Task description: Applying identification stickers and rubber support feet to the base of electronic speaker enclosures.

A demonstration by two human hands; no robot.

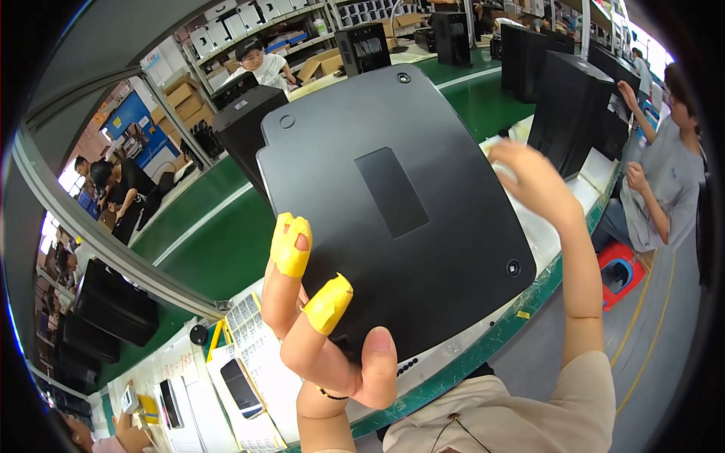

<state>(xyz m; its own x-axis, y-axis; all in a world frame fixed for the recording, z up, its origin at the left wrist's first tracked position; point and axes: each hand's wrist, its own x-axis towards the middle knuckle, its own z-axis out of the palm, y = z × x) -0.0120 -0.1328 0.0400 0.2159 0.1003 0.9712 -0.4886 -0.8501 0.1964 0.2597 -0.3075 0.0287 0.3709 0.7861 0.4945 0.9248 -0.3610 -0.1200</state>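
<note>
A large black case (453,226) fills the middle, its flat face toward me, with rounded corners and a recessed rectangle in it. Dark round feet show at its far right and near right corners; at the far left corner there is only a bare circular outline. My left hand (325,355) is over the near left edge of the case, with yellow tape wrapped on two fingers. Its fingers and thumb are apart, with nothing seen between them. Beside the right edge is my right hand (532,177), its fingers smeared by motion; whether they touch the case is unclear.
Small black round pieces (408,367) lie in a row by the near edge. Left on the bench are printed sheets (253,332) and a phone (242,387). Black computer towers (563,113) stand along the green conveyor (208,226). A co-worker (664,174) sits at right near a red stool (623,275).
</note>
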